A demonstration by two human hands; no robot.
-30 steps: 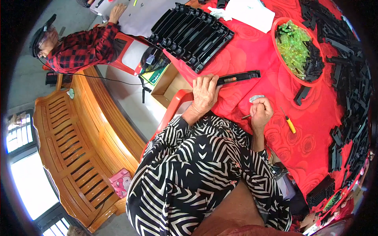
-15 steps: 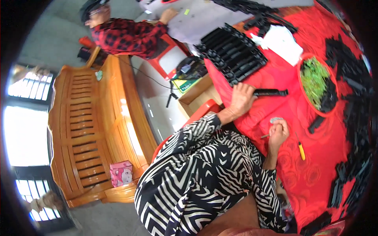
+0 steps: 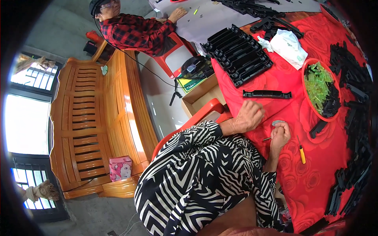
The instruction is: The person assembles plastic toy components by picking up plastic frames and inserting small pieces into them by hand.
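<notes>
My left hand (image 3: 249,116) is over the near edge of the red cloth with its fingers curled in; whatever may be inside them is hidden. Just beyond it lies a long black plastic piece (image 3: 267,94), apart from the fingers. To the right, my right hand (image 3: 280,135) is closed around a tool with a grey rounded end (image 3: 277,123). A thin metal shaft (image 3: 267,139) shows on the other side of that fist. A yellow-handled screwdriver (image 3: 302,154) rests on the cloth right of my right hand.
Black pieces stand lined up in a block (image 3: 238,55) beyond my left hand. A red basin (image 3: 314,111) holds green and black bits, near a white bag (image 3: 289,48). Loose black parts (image 3: 354,118) pile up on the right. A person in a checked shirt (image 3: 136,33) sits far left.
My left hand has let go of the black piece, which now lies on the cloth, and has drawn back nearer my body. The right hand keeps its hold on the tool.
</notes>
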